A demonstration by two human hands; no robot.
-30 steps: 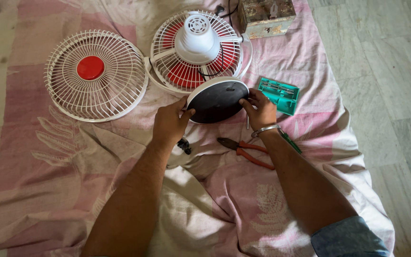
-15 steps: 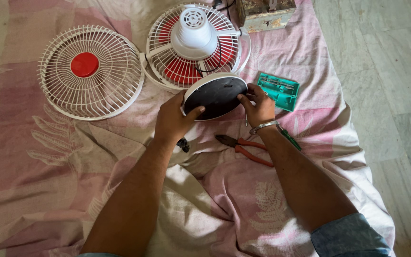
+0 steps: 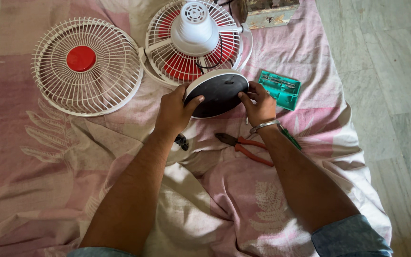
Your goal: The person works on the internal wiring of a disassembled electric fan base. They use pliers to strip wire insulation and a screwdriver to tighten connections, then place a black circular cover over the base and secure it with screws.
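A round fan base [image 3: 217, 93], white-rimmed with a black underside, is tilted up between both hands. My left hand [image 3: 174, 112] grips its left edge with the thumb on the black face. My right hand [image 3: 259, 102], with a metal bangle at the wrist, holds the right edge. Just beyond the base lies the fan's rear grille with red blades and white motor housing [image 3: 195, 35]. The separate white front grille with a red centre cap [image 3: 85, 64] lies to the left.
Red-handled pliers [image 3: 246, 146] lie on the pink patterned sheet [image 3: 48, 166] under my right forearm. A green screwdriver case [image 3: 280, 89] sits right of the base. A worn box [image 3: 267, 12] stands at the top. Tiled floor [image 3: 386, 95] borders the right.
The view has shifted slightly, so everything sits a little differently in frame. Both hands stay on the base, which looks about the same in tilt.
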